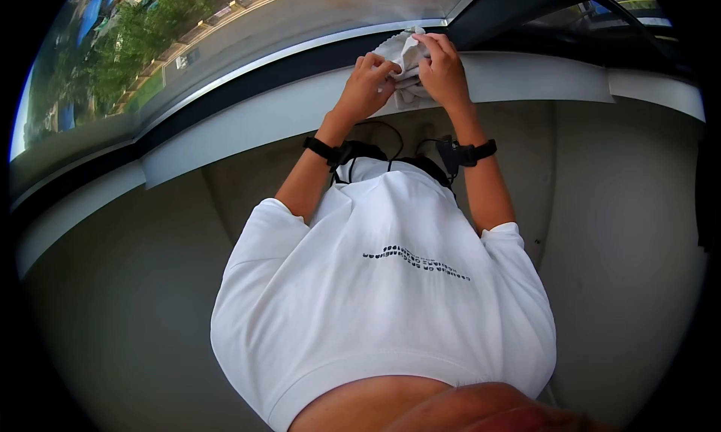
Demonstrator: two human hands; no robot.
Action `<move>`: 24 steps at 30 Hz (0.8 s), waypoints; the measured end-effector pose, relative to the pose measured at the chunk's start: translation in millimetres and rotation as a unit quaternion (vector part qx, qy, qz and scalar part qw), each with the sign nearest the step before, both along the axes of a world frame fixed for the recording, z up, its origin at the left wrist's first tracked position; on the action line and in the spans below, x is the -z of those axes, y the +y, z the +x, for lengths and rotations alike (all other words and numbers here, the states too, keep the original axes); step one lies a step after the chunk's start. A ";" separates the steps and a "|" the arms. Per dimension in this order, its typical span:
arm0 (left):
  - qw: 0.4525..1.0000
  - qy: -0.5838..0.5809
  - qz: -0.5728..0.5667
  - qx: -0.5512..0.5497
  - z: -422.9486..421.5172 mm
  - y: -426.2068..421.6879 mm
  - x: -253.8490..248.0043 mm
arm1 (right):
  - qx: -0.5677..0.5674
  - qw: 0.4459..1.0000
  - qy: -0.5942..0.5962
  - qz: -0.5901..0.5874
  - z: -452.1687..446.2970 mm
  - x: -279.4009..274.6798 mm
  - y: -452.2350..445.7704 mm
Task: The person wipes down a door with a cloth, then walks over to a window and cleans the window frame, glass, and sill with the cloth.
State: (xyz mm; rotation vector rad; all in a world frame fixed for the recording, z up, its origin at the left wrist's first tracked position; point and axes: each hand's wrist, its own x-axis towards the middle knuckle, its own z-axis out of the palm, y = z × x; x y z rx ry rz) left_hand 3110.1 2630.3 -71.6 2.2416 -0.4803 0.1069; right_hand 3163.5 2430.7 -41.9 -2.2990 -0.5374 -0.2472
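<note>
A crumpled whitish cloth point(406, 50) is bunched up over the light window sill point(518, 75), with part of it hanging at the sill's front edge. My left hand point(366, 84) pinches the cloth's left side with curled fingers. On the right side, my right hand point(444, 70) grips a fold between thumb and fingers. The two hands are close together, and the fabric is gathered between them. Some fingertips are hidden in the folds.
Beyond the sill runs a dark window frame point(300, 58), with glass showing a road point(323, 22) and trees point(150, 37) outside. A grey wall point(631, 184) lies below the sill. Black straps with small devices point(466, 154) are on both wrists, and thin black cables hang near the waist.
</note>
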 end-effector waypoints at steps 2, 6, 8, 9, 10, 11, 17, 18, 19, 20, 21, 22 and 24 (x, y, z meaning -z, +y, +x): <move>0.998 -0.022 0.024 0.053 -6.1 -9.7 -6.0 | -0.062 0.996 -0.058 0.004 4.2 -8.9 3.2; 0.987 -0.048 0.089 0.127 -23.3 -27.1 3.9 | -0.124 0.979 0.072 -0.147 3.1 6.9 4.9; 0.982 -0.061 0.126 0.127 -27.7 -29.6 -2.3 | -0.081 0.983 0.030 -0.160 -1.3 17.1 -2.6; 0.979 -0.069 0.144 0.127 -28.6 -30.3 -4.5 | -0.060 0.984 0.008 -0.167 -3.2 20.9 -5.1; 0.982 -0.064 0.118 0.129 -27.5 -31.0 -2.8 | -0.037 0.986 -0.008 -0.160 -4.6 26.1 -8.1; 0.985 -0.058 0.091 0.131 -22.7 -32.2 -0.7 | -0.015 0.988 -0.022 -0.152 -3.5 31.6 -11.8; 0.991 0.015 0.093 0.091 -13.3 -33.3 -13.5 | 0.068 0.990 0.028 -0.121 -1.0 42.7 -12.2; 0.987 0.038 0.131 0.087 -11.2 -30.5 -17.1 | 0.069 0.989 0.038 -0.127 0.6 45.4 -13.5; 0.989 0.028 0.135 0.059 -8.5 -27.7 -15.5 | 0.069 0.990 0.034 -0.121 -0.9 48.8 -13.7; 0.990 0.019 0.138 0.032 -4.0 -25.2 -12.3 | 0.069 0.991 0.031 -0.115 -2.6 53.2 -11.3; 0.990 0.011 0.140 0.003 -0.4 -23.1 -14.2 | 0.068 0.991 0.029 -0.109 -4.1 52.0 -7.1; 0.986 0.040 0.159 -0.013 3.1 -24.1 -14.8 | 0.077 0.993 0.014 -0.091 -5.1 51.1 -6.6; 0.987 0.063 0.148 -0.025 -2.6 -32.4 -26.5 | 0.103 0.993 0.006 -0.049 -3.7 47.5 -6.5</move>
